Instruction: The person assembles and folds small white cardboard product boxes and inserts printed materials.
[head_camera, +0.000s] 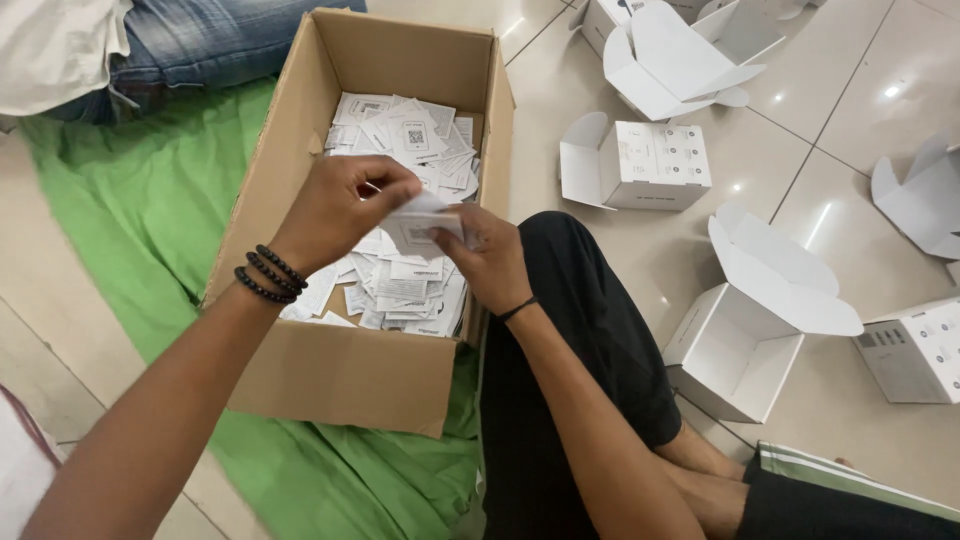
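Both of my hands meet over an open brown cardboard box (350, 370) that sits on a green cloth. My left hand (340, 205), with dark bead bracelets at the wrist, pinches the top of a small folded white paper leaflet (425, 222). My right hand (490, 258), with a thin black band at the wrist, grips the same leaflet from the right side. Below them the box holds a loose pile of several similar white leaflets (400, 285) with grey print.
Green cloth (150, 200) covers the tiled floor at left. Several open white cartons lie at right: one (640, 165) closed-sided, one (745, 335) open beside my black-trousered knee (580, 300). Another person's jeans (200, 40) are at top left.
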